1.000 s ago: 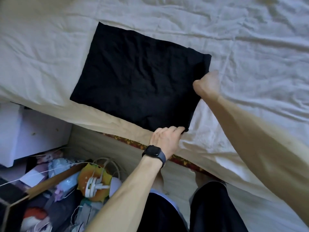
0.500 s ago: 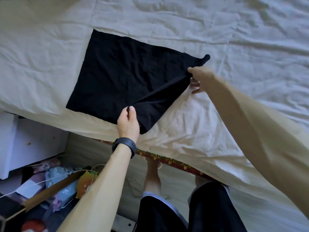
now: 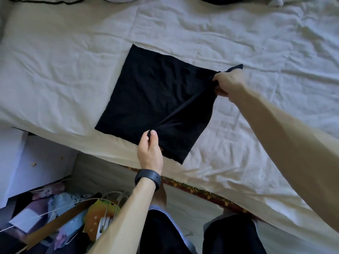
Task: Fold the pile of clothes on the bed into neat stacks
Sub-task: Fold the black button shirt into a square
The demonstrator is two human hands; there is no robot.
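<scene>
Head view looks down on a black garment (image 3: 156, 99), already folded into a rough square, lying flat on the cream sheet of the bed (image 3: 73, 61) at the centre of the frame. The left hand (image 3: 149, 151), with a dark watch (image 3: 147, 177) on its wrist, pinches the lower edge of the cloth between thumb and forefinger. The right hand (image 3: 227, 83) has its fingers curled round the bunched right corner. A taut ridge of fabric runs between the two grips, so the right-hand portion looks lifted off the sheet. The step in hand seems to be another fold across the square. The next move would call for carrying both held points over together, edges matched, then smoothing flat.
</scene>
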